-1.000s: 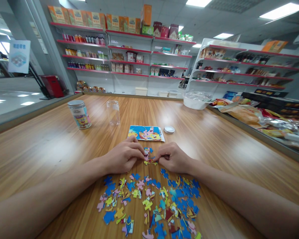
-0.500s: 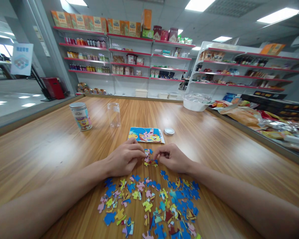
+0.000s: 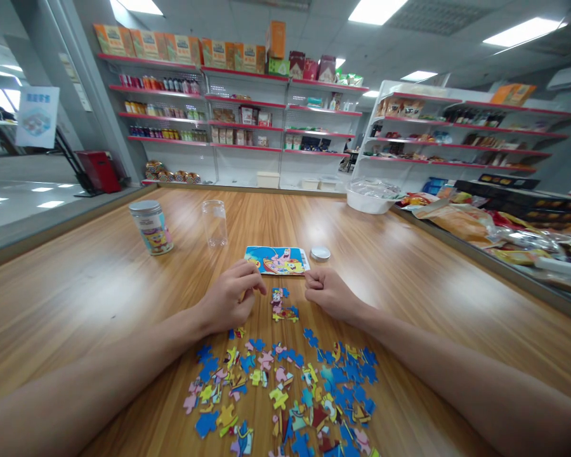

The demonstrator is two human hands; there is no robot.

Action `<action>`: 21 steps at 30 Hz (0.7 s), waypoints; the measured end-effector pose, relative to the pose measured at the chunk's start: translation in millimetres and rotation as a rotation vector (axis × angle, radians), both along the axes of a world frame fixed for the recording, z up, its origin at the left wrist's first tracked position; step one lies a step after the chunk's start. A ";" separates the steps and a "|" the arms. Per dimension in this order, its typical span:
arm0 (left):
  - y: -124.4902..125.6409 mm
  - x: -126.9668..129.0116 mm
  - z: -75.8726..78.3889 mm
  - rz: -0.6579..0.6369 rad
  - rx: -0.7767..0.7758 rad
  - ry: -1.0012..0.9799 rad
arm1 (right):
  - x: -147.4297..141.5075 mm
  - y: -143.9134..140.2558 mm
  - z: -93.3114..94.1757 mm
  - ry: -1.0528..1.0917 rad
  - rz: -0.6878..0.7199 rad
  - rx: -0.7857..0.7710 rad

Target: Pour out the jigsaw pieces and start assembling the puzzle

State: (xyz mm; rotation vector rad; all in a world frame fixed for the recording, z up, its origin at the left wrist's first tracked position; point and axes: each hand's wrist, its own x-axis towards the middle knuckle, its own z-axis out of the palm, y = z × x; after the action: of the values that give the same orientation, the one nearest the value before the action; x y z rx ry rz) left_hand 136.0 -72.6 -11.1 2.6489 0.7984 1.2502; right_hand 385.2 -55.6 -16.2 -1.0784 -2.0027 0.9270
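A small joined section of jigsaw puzzle (image 3: 278, 306) lies on the table between my two hands, touched by neither. My left hand (image 3: 232, 295) hovers just left of it, fingers bent but apart, holding nothing. To the right, my right hand (image 3: 332, 293) is closed with its fingers curled in, and nothing shows in them; its knuckles come close to the lower right corner of the picture card (image 3: 285, 261). That card shows a cartoon scene on blue. Many loose puzzle pieces (image 3: 279, 398) are spread on the near side, blue, yellow and pink, some overlapping.
A printed tin (image 3: 153, 230) with a silver lid and a clear plastic cup (image 3: 215, 225) stand at the left. A round silver lid (image 3: 320, 254) lies beside the card. Farther back are a white basin (image 3: 368, 200) and packaged snacks (image 3: 466, 225). Stocked shelves (image 3: 247, 105) line the wall.
Both hands have drawn away from the joined section, the left to the left, the right slightly up and to the right. The section is now fully uncovered. The view has shifted slightly.
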 end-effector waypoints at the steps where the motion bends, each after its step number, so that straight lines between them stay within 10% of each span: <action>1: -0.6 0.1 1.3 -0.004 -0.021 -0.007 | 0.5 -0.6 -0.1 0.001 -0.004 0.004; 11: 1.2 -15.3 8.7 -0.472 -0.754 0.225 | 2.8 -8.2 2.5 -0.012 0.002 0.049; 21: 6.7 -10.9 20.0 -0.555 -0.681 0.327 | 1.8 -8.1 7.1 -0.043 0.038 0.043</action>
State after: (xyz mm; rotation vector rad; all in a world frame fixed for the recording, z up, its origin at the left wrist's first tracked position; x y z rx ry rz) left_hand 125.1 -66.0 9.0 2.2629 0.3647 0.3267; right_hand 387.0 -63.6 -9.1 -1.0484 -2.0750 0.8828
